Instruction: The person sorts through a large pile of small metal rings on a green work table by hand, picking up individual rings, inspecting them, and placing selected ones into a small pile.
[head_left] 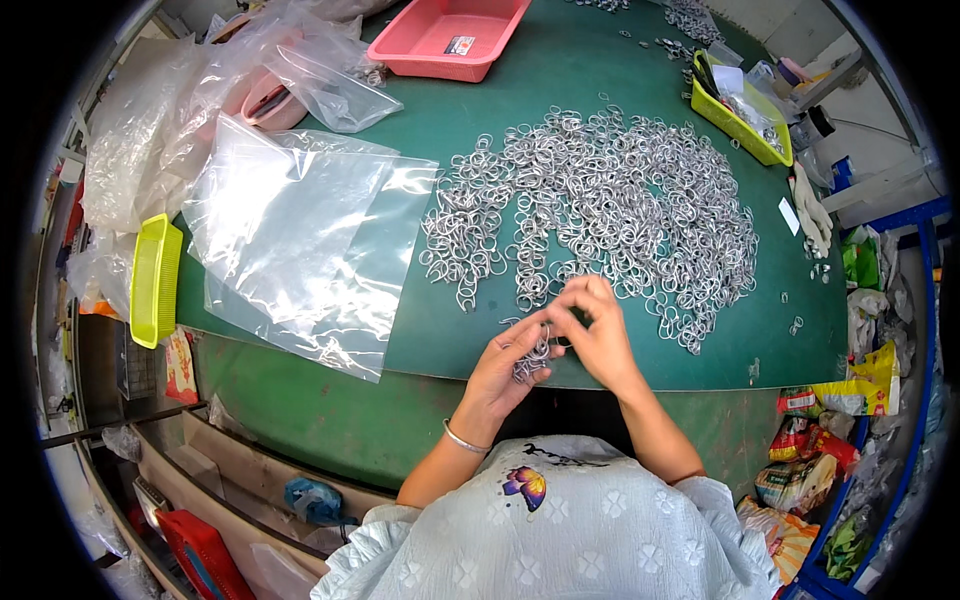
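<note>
A wide heap of small silvery metal rings [640, 190], many of them oval or D-shaped, spreads over the green tabletop [560, 80]. At the table's front edge my left hand [497, 372] is closed round a small handful of the same metal rings [534, 357], which show between thumb and fingers. Just to its right, my right hand [600, 335] has its fingers bent and pressed together close to the left fingertips. Whatever those right fingers pinch, if anything, is too small to make out. Both hands are just in front of the heap's near edge.
Clear plastic bags [310, 230] lie flat left of the heap. Behind stands a pink tray [450, 40]. A yellow-green basket [740, 110] holds odds and ends at the back right; another yellow basket [156, 280] sits at the left edge. A white glove [812, 210] lies at right.
</note>
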